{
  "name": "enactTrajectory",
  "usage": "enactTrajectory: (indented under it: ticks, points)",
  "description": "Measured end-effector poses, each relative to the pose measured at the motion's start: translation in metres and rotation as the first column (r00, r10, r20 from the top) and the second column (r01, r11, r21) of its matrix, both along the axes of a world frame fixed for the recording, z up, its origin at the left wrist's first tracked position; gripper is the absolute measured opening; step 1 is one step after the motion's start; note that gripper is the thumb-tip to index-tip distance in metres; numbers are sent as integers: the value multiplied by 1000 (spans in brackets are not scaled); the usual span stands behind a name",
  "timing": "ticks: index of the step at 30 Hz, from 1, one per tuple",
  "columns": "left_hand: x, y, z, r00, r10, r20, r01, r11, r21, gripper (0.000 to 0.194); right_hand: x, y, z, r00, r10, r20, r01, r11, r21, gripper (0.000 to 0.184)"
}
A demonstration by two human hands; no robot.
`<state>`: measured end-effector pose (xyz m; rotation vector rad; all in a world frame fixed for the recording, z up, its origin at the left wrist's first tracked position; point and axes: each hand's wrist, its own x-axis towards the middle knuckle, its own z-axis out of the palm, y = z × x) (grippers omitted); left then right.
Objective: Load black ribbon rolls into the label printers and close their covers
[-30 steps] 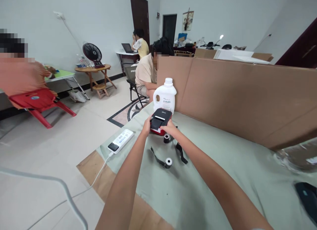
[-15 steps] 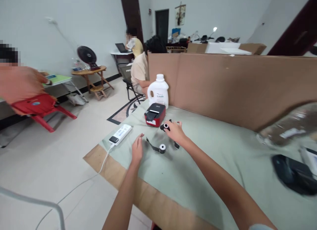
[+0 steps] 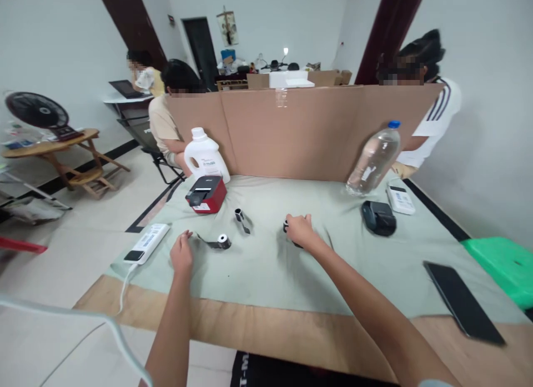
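My right hand (image 3: 300,231) is over the middle of the table, its fingers closed on a small paper roll (image 3: 285,226) with a dark outer side. Most of that roll is hidden by the fingers. My left hand (image 3: 181,255) hovers by the left part of the cloth, fingers loosely extended and holding nothing that I can see. Just right of its fingertips lies the loose strip of a second paper roll (image 3: 224,241), black outside with a white face. Farther back, between my hands, a black tube-like roll (image 3: 239,215) rests with a short tail unrolled.
A red-black label printer (image 3: 207,195) and white jug (image 3: 207,156) stand back left. A white power strip (image 3: 146,244) lies left. Rightward are a water bottle (image 3: 373,160), black device (image 3: 378,217), white device (image 3: 400,197) and phone (image 3: 464,302). Cardboard (image 3: 291,134) walls the back; people sit beyond.
The view has turned right, bringing the bottle and phone into sight. My right hand has carried its roll rightward, away from the printer and the other rolls. My left hand stays near the strip.
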<state>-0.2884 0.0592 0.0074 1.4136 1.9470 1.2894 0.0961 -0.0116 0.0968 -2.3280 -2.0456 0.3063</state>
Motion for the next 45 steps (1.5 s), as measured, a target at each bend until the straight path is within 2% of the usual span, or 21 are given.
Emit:
enactTrajectory:
  ticks: [6,8,10,12,14,16,17,18,20,22,23,25,27,28,29,31,34,36,38,43,45]
  points:
    - [-2,2,-2,999,-31,-21,31,1000,-1,48,-4,-11,-5,999,-31,-32,32,999,31,29]
    - [-1,1,-1,999,-31,-31,31,1000,1,46,6,-21,-3,996,-60,-61,66,994,91,42]
    - [-1,0,0,999,-30,-36,30,1000,3,46,30,-34,0,983,-157,-91,172,966,193,53]
    - [0,0,1,999,-28,-37,28,1000,3,46,69,-48,2,933,-344,-102,359,883,303,60]
    - [-1,2,0,999,-28,-39,28,1000,1,45,118,-63,2,806,-585,-94,568,718,401,67]
    - [-2,2,1,999,-31,-35,31,1000,0,45,168,-73,-1,665,-740,-105,691,555,464,80]
    - [-1,1,2,999,-25,-29,26,1000,7,44,191,-76,-3,628,-771,-108,723,526,448,88]
    - [0,-2,5,1000,-5,-24,6,999,37,43,211,-77,-6,608,-786,-114,754,526,393,96]
    - [11,-15,13,997,69,-36,-62,984,168,40,241,-76,-13,618,-776,-122,772,571,279,107]
    - [34,-34,25,990,116,-84,-81,939,334,37,257,-73,-21,645,-753,-131,759,611,225,111]
    - [52,-44,32,989,77,-127,-23,925,379,33,260,-71,-25,653,-745,-136,753,619,224,112]
    - [98,-59,43,981,-110,-157,164,907,388,28,259,-71,-34,653,-741,-157,752,609,250,113]
    - [151,-64,50,891,-426,-155,453,836,311,24,251,-76,-44,651,-735,-189,748,579,325,108]
    - [177,-61,52,795,-591,-139,606,762,229,25,245,-80,-49,655,-728,-203,738,557,381,104]
    - [201,-55,53,710,-697,-99,703,695,149,32,239,-85,-54,659,-720,-217,724,529,443,100]
    - [238,-40,50,616,-788,18,788,616,17,51,228,-95,-64,665,-705,-246,700,475,533,96]
    - [265,-21,45,586,-802,115,809,586,-41,47,223,-103,-75,663,-686,-300,709,447,545,104]
    - [265,-19,45,599,-794,106,800,600,-28,35,226,-103,-78,658,-673,-337,727,452,517,109]
    - [252,-26,47,655,-754,57,755,656,7,29,231,-102,-79,653,-664,-364,739,455,496,111]
    - [177,-66,48,880,-466,-96,472,879,64,29,235,-98,-75,622,-686,-377,768,442,464,109]
    - [146,-83,43,926,-339,-166,350,936,40,31,235,-98,-72,603,-706,-371,784,439,439,107]
